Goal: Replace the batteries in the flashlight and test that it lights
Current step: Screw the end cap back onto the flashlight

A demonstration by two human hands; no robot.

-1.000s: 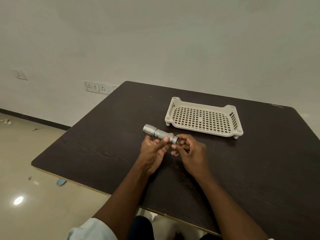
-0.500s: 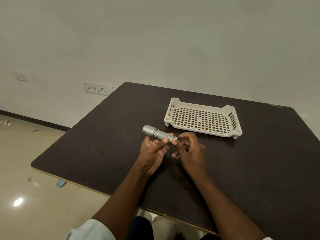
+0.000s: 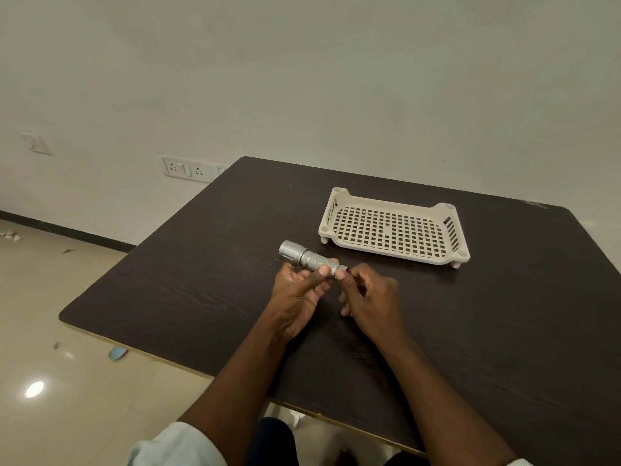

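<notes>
- While my left hand grips the flashlight barrel above the surface, steadying it,
- my right hand pinches its tail end, probably twisting the cap.
- Tray sits empty beyond, likely for parts.

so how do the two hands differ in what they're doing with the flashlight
The left hand wraps the barrel of the flashlight, thumb on top, carrying it above the table; the right hand only pinches the tail end with its fingers. The left palm faces up, while the right shows its back. Both touch the flashlight.
</notes>
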